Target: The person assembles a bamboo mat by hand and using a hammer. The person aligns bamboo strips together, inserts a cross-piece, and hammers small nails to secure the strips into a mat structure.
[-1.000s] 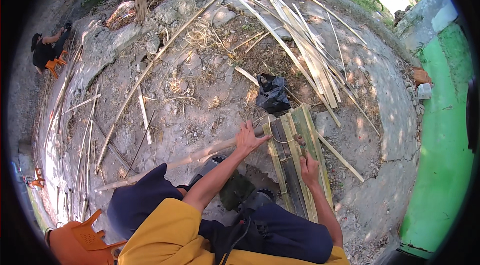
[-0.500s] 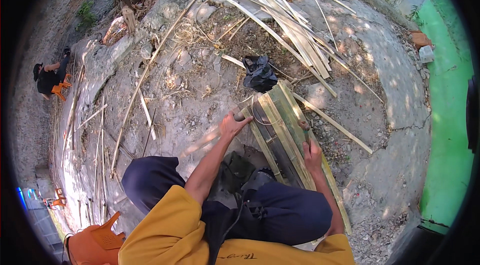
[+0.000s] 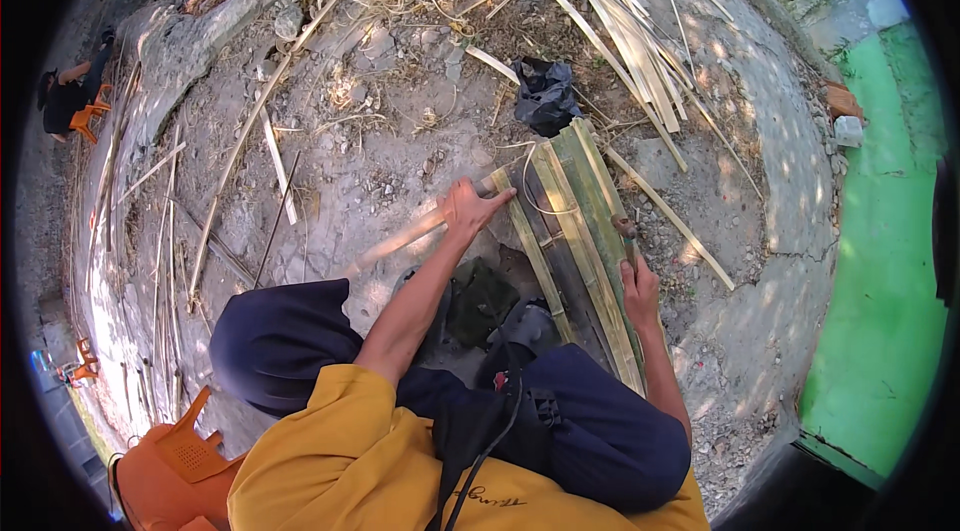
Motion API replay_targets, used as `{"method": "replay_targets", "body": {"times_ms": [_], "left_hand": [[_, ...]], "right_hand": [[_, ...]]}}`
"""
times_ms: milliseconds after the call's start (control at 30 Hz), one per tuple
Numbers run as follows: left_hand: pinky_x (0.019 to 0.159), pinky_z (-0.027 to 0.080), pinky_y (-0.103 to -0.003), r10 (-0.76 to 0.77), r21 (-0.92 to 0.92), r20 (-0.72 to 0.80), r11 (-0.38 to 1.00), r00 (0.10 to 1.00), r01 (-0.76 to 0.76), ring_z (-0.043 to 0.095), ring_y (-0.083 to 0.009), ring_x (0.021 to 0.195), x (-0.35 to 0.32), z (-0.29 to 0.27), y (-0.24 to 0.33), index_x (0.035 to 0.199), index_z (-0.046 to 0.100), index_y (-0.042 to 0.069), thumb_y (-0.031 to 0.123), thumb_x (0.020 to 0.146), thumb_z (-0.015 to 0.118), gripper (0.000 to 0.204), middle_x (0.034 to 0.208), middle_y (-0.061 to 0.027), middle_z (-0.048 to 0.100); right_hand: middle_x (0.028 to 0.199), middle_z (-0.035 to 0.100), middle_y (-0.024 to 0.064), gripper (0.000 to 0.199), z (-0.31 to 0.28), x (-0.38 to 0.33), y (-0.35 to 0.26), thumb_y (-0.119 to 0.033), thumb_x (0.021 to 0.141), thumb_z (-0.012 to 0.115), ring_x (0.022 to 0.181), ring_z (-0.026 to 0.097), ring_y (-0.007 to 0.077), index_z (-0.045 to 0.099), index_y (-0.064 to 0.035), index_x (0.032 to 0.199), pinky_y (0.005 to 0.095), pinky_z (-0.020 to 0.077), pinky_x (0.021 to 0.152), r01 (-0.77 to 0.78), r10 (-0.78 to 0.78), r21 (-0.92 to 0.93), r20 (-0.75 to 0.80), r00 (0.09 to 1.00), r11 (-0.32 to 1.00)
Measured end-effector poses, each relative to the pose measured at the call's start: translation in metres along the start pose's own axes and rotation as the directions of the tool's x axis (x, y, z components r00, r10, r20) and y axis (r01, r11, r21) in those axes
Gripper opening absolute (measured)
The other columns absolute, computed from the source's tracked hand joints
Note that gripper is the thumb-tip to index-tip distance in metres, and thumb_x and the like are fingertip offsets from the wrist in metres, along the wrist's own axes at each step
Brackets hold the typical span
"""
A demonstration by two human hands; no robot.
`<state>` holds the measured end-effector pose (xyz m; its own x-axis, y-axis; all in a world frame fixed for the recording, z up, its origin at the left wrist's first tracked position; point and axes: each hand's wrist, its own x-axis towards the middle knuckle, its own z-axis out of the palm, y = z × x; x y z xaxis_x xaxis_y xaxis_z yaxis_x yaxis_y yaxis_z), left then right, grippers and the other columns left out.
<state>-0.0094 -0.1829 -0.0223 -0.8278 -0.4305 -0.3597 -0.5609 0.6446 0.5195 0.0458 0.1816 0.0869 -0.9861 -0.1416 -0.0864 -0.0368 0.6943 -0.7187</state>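
My left hand (image 3: 468, 209) is closed around a pale bamboo strip (image 3: 400, 239) at the left edge of a bamboo slat panel (image 3: 568, 216). Its index finger reaches onto the outermost slat. In my right hand (image 3: 640, 289) is the handle of a hammer (image 3: 625, 227), its brownish head over the panel's right side. The panel has pale and dark slats side by side and slopes down toward my right leg, which hides its near end. A thin loop of cord or split strip (image 3: 574, 201) curls over the slats.
Beyond the panel sits a crumpled black plastic bag (image 3: 546, 96). Long bamboo strips (image 3: 615, 26) lie piled at the back, and more poles (image 3: 250, 121) lie left. An orange chair (image 3: 180, 461) stands lower left. Another person (image 3: 70, 101) sits far left. A green wall (image 3: 880, 261) borders the right.
The view has tilted, so the ground and strips appear higher. Both hands keep their hold beside the panel, and the hammer head stays over its right side.
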Motion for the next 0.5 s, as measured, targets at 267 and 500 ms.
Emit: {"method": "replay_targets", "body": {"times_ms": [267, 500], "left_hand": [[0.102, 0.041, -0.054, -0.01, -0.024, 0.037, 1.0, 0.999, 0.011, 0.064, -0.0362, 0.117, 0.008, -0.003, 0.01, 0.117, 0.066, -0.005, 0.087, 0.064, 0.074, 0.106, 0.122, -0.0218, 0.068], [0.098, 0.039, -0.053, 0.013, -0.043, -0.012, 0.999, 1.0, -0.014, 0.065, -0.0345, 0.114, 0.021, 0.002, 0.01, 0.119, 0.064, -0.005, 0.086, 0.065, 0.075, 0.106, 0.122, -0.0215, 0.068]], "right_hand": [[0.063, 0.047, 0.0212, 0.033, 0.01, 0.006, -0.021, -0.029, 0.107, 0.057, 0.055, 0.047, 0.0385, 0.054, 0.002, 0.094, 0.0483, 0.0352, 0.055, 0.034, -0.035, -0.077, -0.012, 0.999, 0.996], [0.064, 0.048, 0.0212, 0.033, 0.026, 0.002, -0.035, -0.029, 0.107, 0.057, 0.057, 0.05, 0.0392, 0.056, 0.0018, 0.094, 0.0484, 0.0359, 0.056, 0.003, -0.001, -0.031, 0.049, 0.999, 1.0]]}}
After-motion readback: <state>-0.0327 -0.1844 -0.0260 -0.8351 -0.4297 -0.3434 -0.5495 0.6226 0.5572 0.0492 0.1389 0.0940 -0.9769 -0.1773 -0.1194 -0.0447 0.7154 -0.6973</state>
